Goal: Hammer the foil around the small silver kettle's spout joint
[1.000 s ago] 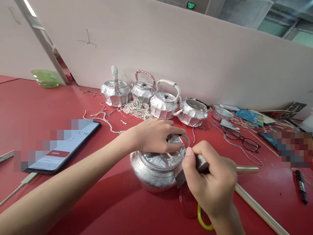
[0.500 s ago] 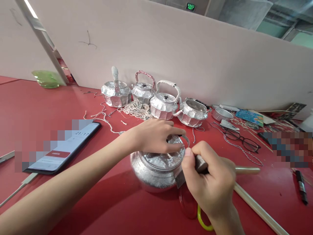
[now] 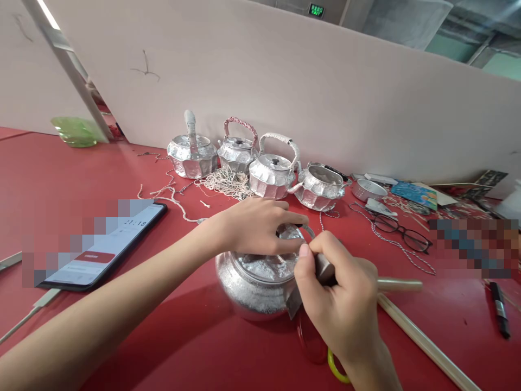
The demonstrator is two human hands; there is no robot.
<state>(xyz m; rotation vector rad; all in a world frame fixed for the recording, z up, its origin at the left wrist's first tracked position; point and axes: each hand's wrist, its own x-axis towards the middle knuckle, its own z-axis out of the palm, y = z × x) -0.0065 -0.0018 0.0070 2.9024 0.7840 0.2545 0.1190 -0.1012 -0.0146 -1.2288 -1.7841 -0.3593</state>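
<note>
A round silver kettle (image 3: 252, 288) with a hammered, glittering surface stands on the red table (image 3: 61, 179) in front of me. My left hand (image 3: 254, 225) lies over its lid, fingers closed on the top and the wire handle. My right hand (image 3: 340, 301) is closed round a small hammer (image 3: 325, 269); its metal head sits against the kettle's right side and its pale wooden shaft sticks out to the right.
Several finished silver kettles (image 3: 272, 174) stand along the pale partition wall, with tangled string (image 3: 223, 182) before them. A phone (image 3: 103, 244) lies at the left. Glasses (image 3: 401, 231), a small metal cup (image 3: 368, 190), a black pen (image 3: 499, 307) and a long wooden stick (image 3: 427, 342) lie at the right.
My right hand and the hammer have shifted slightly left and up against the kettle. My left hand has stayed on the lid.
</note>
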